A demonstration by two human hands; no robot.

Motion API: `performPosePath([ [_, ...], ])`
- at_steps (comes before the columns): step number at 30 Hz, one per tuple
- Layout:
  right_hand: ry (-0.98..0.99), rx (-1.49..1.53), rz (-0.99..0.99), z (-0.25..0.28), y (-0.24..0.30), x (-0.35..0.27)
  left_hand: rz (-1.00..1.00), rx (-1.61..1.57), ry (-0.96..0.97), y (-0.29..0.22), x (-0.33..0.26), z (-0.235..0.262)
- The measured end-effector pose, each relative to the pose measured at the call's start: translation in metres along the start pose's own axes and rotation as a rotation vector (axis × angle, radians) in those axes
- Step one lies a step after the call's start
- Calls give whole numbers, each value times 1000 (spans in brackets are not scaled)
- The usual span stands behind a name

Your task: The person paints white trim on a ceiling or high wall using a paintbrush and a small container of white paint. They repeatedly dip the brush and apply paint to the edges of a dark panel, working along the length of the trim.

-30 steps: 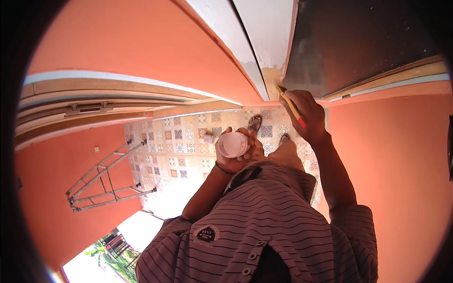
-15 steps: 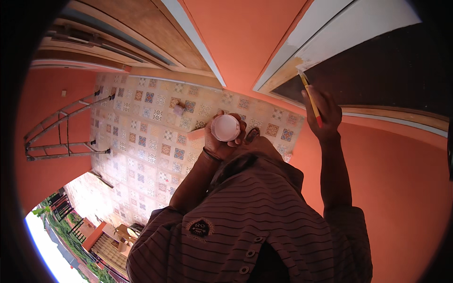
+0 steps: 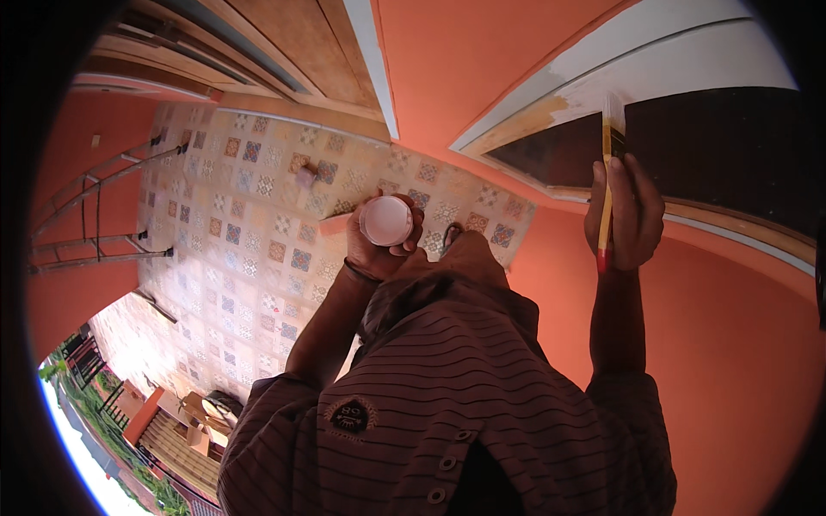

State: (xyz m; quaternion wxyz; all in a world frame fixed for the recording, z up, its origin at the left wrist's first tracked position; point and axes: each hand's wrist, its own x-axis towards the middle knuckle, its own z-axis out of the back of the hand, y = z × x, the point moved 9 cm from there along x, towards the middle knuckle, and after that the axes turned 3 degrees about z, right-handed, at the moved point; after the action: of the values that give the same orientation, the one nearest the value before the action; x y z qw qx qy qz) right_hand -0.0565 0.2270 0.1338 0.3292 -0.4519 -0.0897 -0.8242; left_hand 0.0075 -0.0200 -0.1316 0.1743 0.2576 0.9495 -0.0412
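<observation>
A small round cup of whitish paint (image 3: 386, 221) rests in my left hand (image 3: 368, 249), whose fingers wrap around its side. My right hand (image 3: 632, 215) grips a paintbrush (image 3: 607, 185) with a yellow handle and a red end. The pale bristles point away from me and touch the white-painted part of the window frame (image 3: 671, 64), along the edge of the dark pane (image 3: 714, 129). Bare tan wood (image 3: 525, 125) shows on the frame to the left of the brush, with thin white streaks beside it.
Orange wall (image 3: 482, 52) surrounds the frame. A wooden door (image 3: 284, 43) stands at the far left. A metal ladder (image 3: 99, 185) leans at the left. On the patterned tile floor (image 3: 249, 215) lies a small block (image 3: 305, 175). Cardboard boxes (image 3: 198, 421) sit at the lower left.
My right hand has moved right with the paintbrush, which has turned more upright, its bristles now farther right along the frame. The cup stays in my left hand; the whole view has shifted slightly.
</observation>
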Motion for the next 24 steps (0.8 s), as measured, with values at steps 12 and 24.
performPosePath([
  [12, 271, 311, 132, -105, -1, -90, -214, -192, 24, 75, -21, 16],
  [24, 102, 237, 179, -51, -50, -19, -218, -216, 207, 105, -28, 22],
])
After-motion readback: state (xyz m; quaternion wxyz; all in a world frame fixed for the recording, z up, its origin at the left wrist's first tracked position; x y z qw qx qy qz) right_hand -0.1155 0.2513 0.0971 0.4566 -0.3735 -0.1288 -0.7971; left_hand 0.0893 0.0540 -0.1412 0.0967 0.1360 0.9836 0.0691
